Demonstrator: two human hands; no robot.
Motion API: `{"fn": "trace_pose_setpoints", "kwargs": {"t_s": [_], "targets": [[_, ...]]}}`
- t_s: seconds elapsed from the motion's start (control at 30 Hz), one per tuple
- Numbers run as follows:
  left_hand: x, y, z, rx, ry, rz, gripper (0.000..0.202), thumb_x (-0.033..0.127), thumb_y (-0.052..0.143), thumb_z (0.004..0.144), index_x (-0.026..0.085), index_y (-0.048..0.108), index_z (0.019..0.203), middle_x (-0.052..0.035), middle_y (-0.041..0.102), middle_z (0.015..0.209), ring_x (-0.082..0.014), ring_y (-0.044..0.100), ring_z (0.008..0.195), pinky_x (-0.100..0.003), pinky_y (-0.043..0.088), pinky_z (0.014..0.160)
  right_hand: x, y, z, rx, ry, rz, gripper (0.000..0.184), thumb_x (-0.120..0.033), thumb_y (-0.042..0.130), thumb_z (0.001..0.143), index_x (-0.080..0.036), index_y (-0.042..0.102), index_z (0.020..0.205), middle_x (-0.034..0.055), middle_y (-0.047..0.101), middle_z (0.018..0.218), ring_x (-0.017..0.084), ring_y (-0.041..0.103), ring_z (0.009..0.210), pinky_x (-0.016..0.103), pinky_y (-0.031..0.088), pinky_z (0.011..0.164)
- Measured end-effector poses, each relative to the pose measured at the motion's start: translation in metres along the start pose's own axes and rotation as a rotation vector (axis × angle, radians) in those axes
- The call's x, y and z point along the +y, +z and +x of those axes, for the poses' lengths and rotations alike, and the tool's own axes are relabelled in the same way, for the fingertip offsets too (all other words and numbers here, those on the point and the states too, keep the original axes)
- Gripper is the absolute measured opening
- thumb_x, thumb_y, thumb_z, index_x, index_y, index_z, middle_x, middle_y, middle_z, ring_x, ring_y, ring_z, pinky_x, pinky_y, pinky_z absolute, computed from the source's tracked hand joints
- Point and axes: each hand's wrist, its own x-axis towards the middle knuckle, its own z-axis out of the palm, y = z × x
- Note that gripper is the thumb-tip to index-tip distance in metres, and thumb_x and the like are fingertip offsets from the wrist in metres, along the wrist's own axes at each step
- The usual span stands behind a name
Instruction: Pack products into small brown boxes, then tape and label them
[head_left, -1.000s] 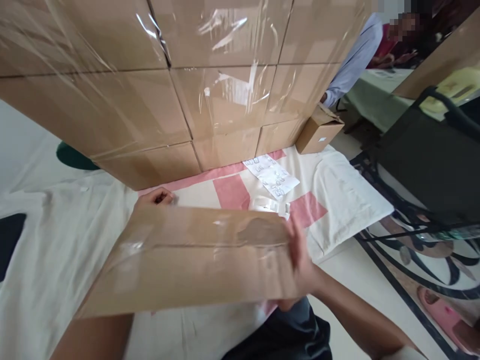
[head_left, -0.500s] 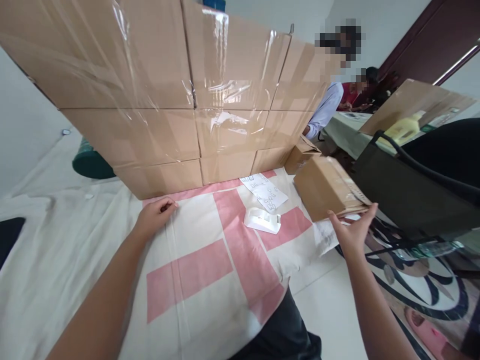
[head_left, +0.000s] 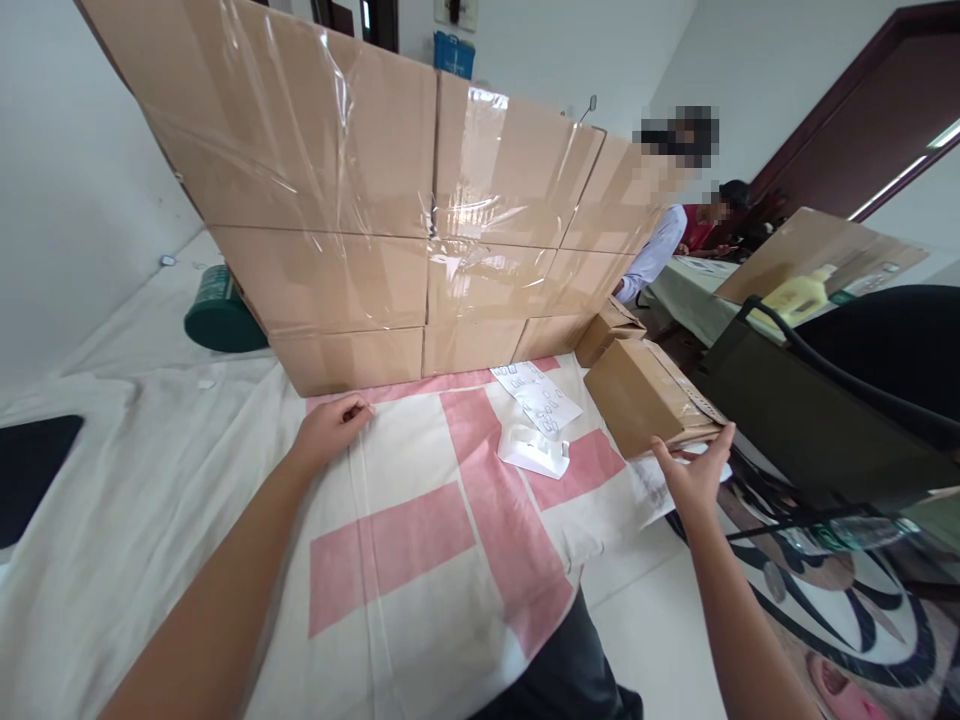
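My right hand (head_left: 695, 474) grips a taped cardboard box (head_left: 637, 400) by its near end, thumb on one side and fingers on the other. The box is at the right edge of the cloth-covered table (head_left: 397, 600). My left hand (head_left: 332, 430) rests on the pink and white cloth with its fingers curled in; nothing shows in them. Between my hands lie a white tape dispenser (head_left: 534, 452) and a paper with drawn shapes (head_left: 538, 398). Behind the gripped box sits another cardboard box (head_left: 606, 330).
A tall cardboard panel (head_left: 480, 280), taped from several pieces, stands across the table. A green container (head_left: 221, 312) is to its left, a dark flat object (head_left: 34, 475) at the far left. A chair (head_left: 810, 390) stands right. Two people are beyond, one at another table.
My view has shifted, so most things appear lower and further right. The gripped box, with my right hand, has moved slightly left and away. My left hand stays resting on the cloth.
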Motion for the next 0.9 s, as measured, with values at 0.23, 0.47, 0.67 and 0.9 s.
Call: {"fn": "trace_pose_setpoints", "kwargs": {"t_s": [0.23,0.47,0.67,0.9], "targets": [[0.0,0.001,0.0,0.014,-0.007,0.006,0.035,0.056,0.051,0.085,0.023,0.055,0.074,0.0008,0.06,0.071,-0.019,0.052,0.07,-0.03,0.035,0.066,-0.001,0.006,0.009,-0.032,-0.013,0.031,0.147,-0.063,0.084,0.057,-0.009,0.0,0.164,0.0304,0.017,0.161,0.042,0.045,0.137,0.052,0.049,0.106],[0.002,0.0,-0.001,0.003,0.01,-0.009,0.035,0.055,0.049,0.084,0.023,0.055,0.073,0.0002,0.06,0.071,-0.0197,0.052,0.07,-0.03,0.035,0.066,-0.006,0.016,0.017,-0.013,-0.035,-0.016,0.147,-0.073,0.082,0.057,-0.006,0.004,0.163,0.0312,0.018,0.161,0.044,0.021,0.153,0.055,0.021,0.124],[0.0,0.001,0.0,-0.007,0.001,0.007,0.035,0.055,0.048,0.087,0.023,0.052,0.073,0.0013,0.059,0.071,-0.019,0.052,0.069,-0.029,0.034,0.066,-0.007,0.024,0.027,-0.009,-0.042,-0.004,0.151,-0.077,0.08,0.055,-0.003,0.004,0.162,0.0326,0.02,0.16,0.046,0.022,0.152,0.056,0.023,0.123],[-0.004,0.003,0.0,-0.015,-0.008,0.022,0.037,0.057,0.048,0.088,0.023,0.051,0.074,0.0015,0.059,0.071,-0.019,0.053,0.069,-0.029,0.034,0.066,-0.002,0.038,0.053,-0.039,-0.062,-0.008,0.15,-0.077,0.08,0.056,-0.006,0.001,0.162,0.0329,0.018,0.16,0.046,0.019,0.152,0.056,0.022,0.123]]}}
